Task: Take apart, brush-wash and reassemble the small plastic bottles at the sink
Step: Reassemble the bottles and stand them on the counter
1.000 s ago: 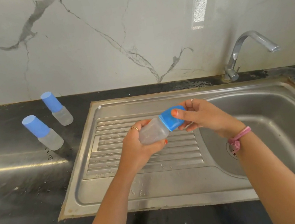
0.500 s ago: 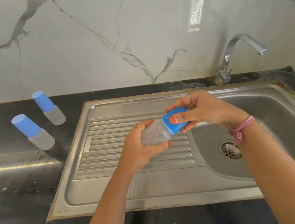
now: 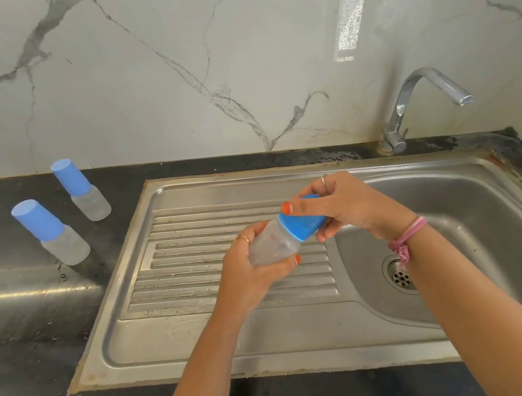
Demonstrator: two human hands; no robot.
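A small clear plastic bottle (image 3: 272, 244) lies tilted in the air above the ribbed drainboard of the steel sink (image 3: 207, 338). My left hand (image 3: 249, 279) grips its clear body from below. My right hand (image 3: 347, 204) pinches the blue cap (image 3: 302, 223), which sits on the bottle's neck. Two more small bottles with blue caps stand upright on the black counter at the left: a nearer bottle (image 3: 51, 233) and a farther bottle (image 3: 82, 189) by the wall.
A chrome tap (image 3: 422, 98) rises at the back right, its spout over the basin, with no water running. The drain (image 3: 402, 276) shows beside my right wrist. Marble wall tiles back the black counter (image 3: 17, 342). Water drops lie on the drainboard.
My hands and the bottle stay together over the drainboard; my right hand's fingers have shifted round the blue cap. The view has moved a little to the right.
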